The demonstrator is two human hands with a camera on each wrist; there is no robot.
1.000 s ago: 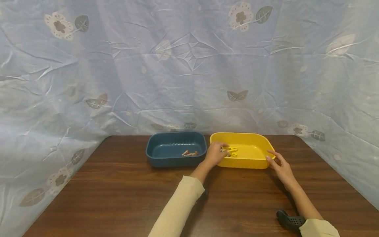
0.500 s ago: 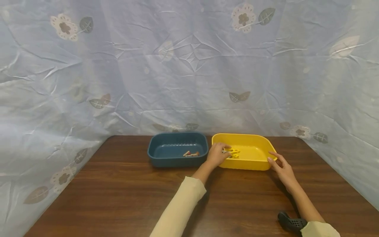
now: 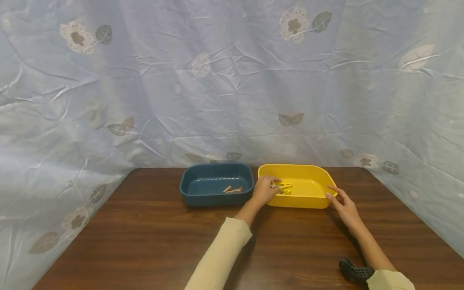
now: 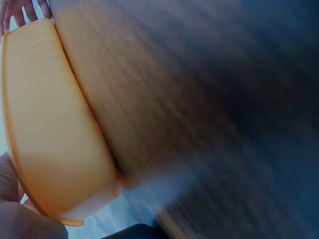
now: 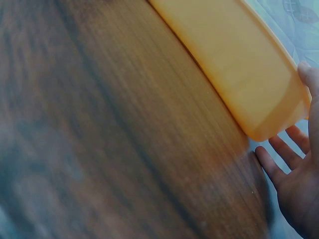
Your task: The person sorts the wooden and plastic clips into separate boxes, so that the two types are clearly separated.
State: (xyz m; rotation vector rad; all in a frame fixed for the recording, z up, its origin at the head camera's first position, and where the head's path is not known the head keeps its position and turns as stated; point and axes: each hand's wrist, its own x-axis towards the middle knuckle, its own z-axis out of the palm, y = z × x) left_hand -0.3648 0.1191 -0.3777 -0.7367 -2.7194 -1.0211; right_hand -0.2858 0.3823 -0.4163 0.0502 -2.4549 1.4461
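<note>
A yellow bin (image 3: 297, 201) stands at the back of the table, with several yellow clips (image 3: 286, 187) in its left part. My left hand (image 3: 264, 190) reaches over the bin's near left corner. Its fingers are bent beside the clips, and whether they grip one is hidden. In the left wrist view, its thumb (image 4: 30, 221) lies near the bin's rim. My right hand (image 3: 346, 207) is at the bin's right end. In the right wrist view, its thumb (image 5: 309, 77) is by the rim and its fingers are spread, fairly straight, beside the end wall.
A dark blue bin (image 3: 214, 199) stands just left of the yellow one, holding several small wooden-looking pieces (image 3: 233, 189). Both bins rest on a dark brown wooden table (image 3: 145, 241). A patterned curtain (image 3: 232, 100) hangs behind. A black perforated strap (image 3: 357, 272) is at the right forearm.
The view has shifted slightly. Both hands, the bins and the clips keep practically the same places.
</note>
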